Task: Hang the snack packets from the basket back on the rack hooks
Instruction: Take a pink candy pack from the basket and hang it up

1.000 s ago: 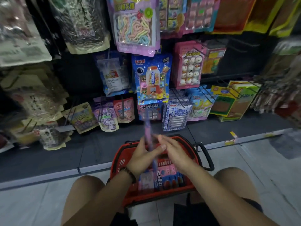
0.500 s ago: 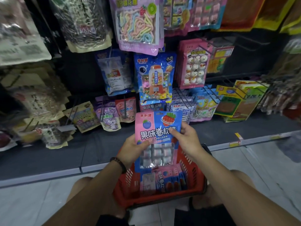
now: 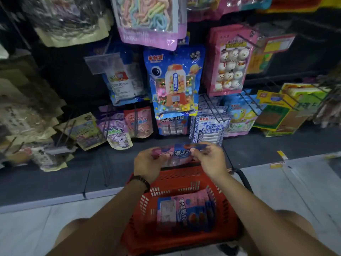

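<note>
A pink-and-blue snack packet [image 3: 178, 154] is tilted almost flat between both hands, above the far rim of the red basket [image 3: 177, 175]. My left hand [image 3: 148, 163] grips its left edge and my right hand [image 3: 210, 159] pinches its right top corner. More packets of the same kind [image 3: 186, 209] lie inside the basket. Straight ahead, matching packets [image 3: 172, 123] hang low on a rack hook, under a blue gumball-machine packet [image 3: 175, 82].
The rack holds many hung packets: purple and pink pouches [image 3: 127, 126] to the left, blue-white packets [image 3: 210, 126] and green-yellow boxes [image 3: 284, 111] to the right. Bare wire hooks [image 3: 215, 106] stick out toward me. A dark base shelf [image 3: 55, 182] meets the pale tiled floor [image 3: 295, 182].
The packet went from edge-on over the basket, to upright facing me, to tilted flat and carried forward toward the rack. The view has moved closer to the shelf.
</note>
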### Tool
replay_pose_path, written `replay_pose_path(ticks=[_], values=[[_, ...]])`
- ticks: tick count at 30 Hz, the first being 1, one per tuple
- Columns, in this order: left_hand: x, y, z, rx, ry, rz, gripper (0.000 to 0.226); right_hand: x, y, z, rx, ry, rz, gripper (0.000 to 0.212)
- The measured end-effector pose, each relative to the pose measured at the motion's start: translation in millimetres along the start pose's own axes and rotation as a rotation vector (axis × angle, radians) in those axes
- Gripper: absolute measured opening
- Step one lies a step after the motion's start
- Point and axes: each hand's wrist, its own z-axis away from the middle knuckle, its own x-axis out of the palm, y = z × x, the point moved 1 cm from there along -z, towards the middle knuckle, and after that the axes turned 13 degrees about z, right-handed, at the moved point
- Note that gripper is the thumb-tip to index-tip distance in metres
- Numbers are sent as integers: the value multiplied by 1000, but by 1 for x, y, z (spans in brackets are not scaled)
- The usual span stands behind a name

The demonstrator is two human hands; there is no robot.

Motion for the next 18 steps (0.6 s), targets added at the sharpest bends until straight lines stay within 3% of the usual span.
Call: replay_pose_path(ticks=[4,9,12,18], values=[[32,-13,-22,-64,-29,236,12,13,14,-32,18,-12,-44,37],[56,-20,-53,-98,-5,368,5,26,28,-73,43,-87,-37,33],[63,-23,-72,-147,-9,355,17,29,36,-97,92,-114,-50,28],[75,-18,-93,-203,64,483,11,30,32,-117,103,-94,-66,27]])
